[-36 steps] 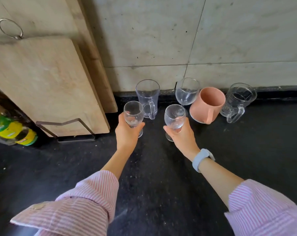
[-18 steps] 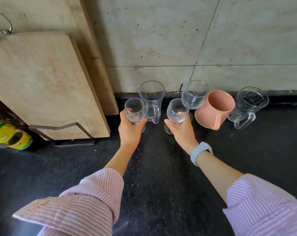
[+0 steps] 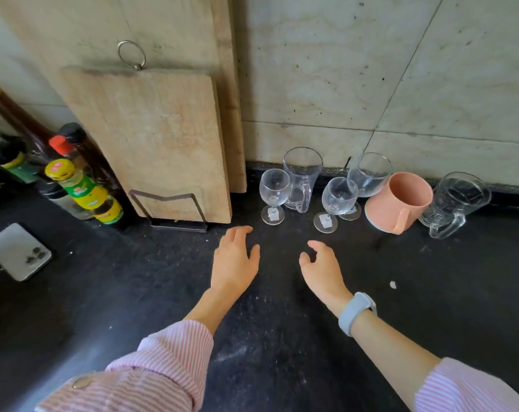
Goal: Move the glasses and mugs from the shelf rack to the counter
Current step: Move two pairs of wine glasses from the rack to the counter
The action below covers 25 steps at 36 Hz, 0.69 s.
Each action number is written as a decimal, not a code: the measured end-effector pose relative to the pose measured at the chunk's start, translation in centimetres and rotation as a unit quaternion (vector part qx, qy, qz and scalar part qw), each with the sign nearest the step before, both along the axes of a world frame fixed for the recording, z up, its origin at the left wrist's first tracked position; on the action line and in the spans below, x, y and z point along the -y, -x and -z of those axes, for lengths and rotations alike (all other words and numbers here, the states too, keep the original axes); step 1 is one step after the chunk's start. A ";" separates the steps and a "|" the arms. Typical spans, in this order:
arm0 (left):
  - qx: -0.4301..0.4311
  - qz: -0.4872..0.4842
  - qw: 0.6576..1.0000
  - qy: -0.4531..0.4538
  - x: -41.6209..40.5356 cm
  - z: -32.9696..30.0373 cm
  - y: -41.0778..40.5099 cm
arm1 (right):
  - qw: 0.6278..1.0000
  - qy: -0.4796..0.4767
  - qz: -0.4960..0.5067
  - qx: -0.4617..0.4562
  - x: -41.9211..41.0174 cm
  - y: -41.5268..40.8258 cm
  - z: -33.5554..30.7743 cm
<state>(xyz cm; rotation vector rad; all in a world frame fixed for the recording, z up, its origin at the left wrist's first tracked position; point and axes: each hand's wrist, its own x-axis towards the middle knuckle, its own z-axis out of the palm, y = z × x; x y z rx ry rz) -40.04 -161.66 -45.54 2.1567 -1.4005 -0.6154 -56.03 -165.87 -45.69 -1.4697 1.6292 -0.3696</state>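
Both hands empty above the speckled black tabletop [image 3: 282,337].
Left hand [image 3: 234,260] and right hand [image 3: 322,270] had released two clear stemmed glasses [image 3: 274,194] [image 3: 337,203], fingers spread open.

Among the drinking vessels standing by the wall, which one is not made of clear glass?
The pink mug, between the large stemmed glass and the clear handled mug. It alone is opaque; the others are transparent.

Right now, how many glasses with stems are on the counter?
3. One stands nearest the cutting board, one in the middle front, one behind it beside the pink mug. None looks hidden.
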 end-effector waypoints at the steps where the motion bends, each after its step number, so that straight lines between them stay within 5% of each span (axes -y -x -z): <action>1: 0.036 0.006 0.999 -0.010 -1.0 -0.4 -0.6 | 0.999 0.016 -0.040 -0.014 -0.8 -0.5 -0.4; 11: 0.199 -0.078 0.973 -0.086 -16.1 -6.1 -9.5 | 0.874 0.240 -0.401 -0.135 -8.9 -10.3 -5.3; 25: 0.245 -0.381 0.890 -0.048 -55.8 -16.5 -15.0 | 0.702 0.326 -0.632 0.043 -41.7 -25.0 -16.3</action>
